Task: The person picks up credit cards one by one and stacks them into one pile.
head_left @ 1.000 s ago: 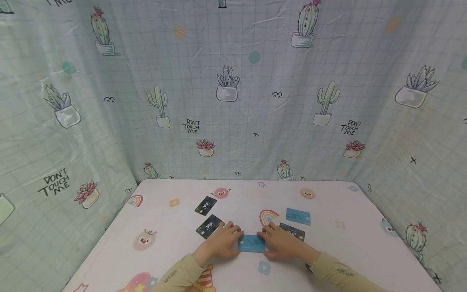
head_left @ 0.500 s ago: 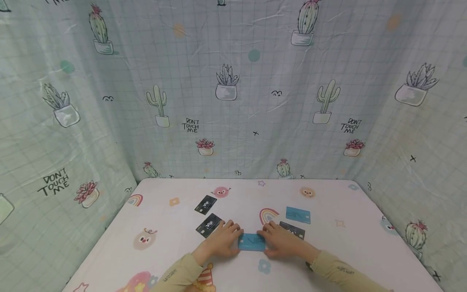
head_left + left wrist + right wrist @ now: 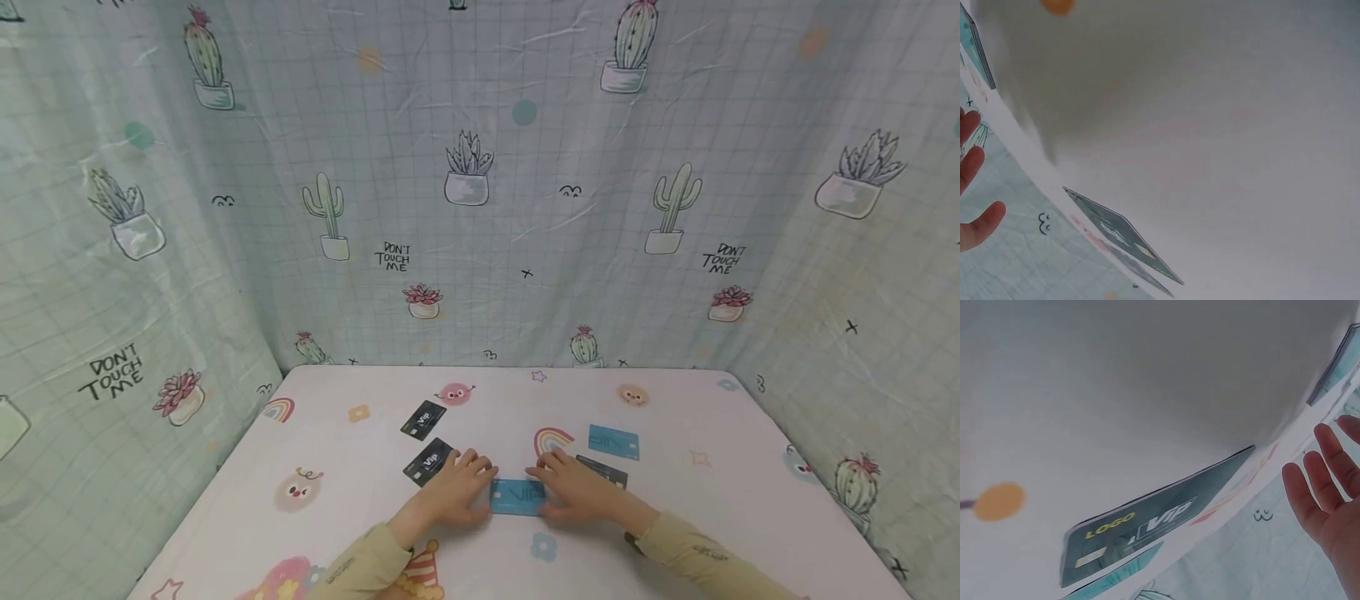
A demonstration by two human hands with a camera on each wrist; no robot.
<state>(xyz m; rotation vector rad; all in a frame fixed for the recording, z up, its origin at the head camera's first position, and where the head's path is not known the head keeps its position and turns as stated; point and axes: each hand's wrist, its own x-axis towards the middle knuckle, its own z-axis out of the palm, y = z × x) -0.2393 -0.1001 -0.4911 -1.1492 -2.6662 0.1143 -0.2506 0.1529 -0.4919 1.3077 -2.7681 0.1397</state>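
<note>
A blue VIP card (image 3: 517, 497) lies flat on the table between the two hands, and its thick layered edge (image 3: 1333, 370) in the right wrist view shows a small stack of cards. My left hand (image 3: 457, 492) stands at the stack's left end, fingers spread and loosely bent, thumb near the front corner. Mirroring it at the right end is my right hand (image 3: 577, 492), its fingertips just off the far corner. Both wrist views show the left fingers (image 3: 971, 164) and right fingers (image 3: 1322, 478) apart, with nothing between them.
Two black VIP cards (image 3: 423, 420) lie beyond the left hand. Behind the right hand are another black card (image 3: 609, 472) and a blue card (image 3: 613, 442). A dark card corner (image 3: 632, 543) peeks out under the right sleeve. Patterned curtains surround the table (image 3: 315, 417).
Both hands' fingers, which held the ends of the blue card stack, have loosened and drawn slightly off it. More of the VIP print shows now. The stack stays in place.
</note>
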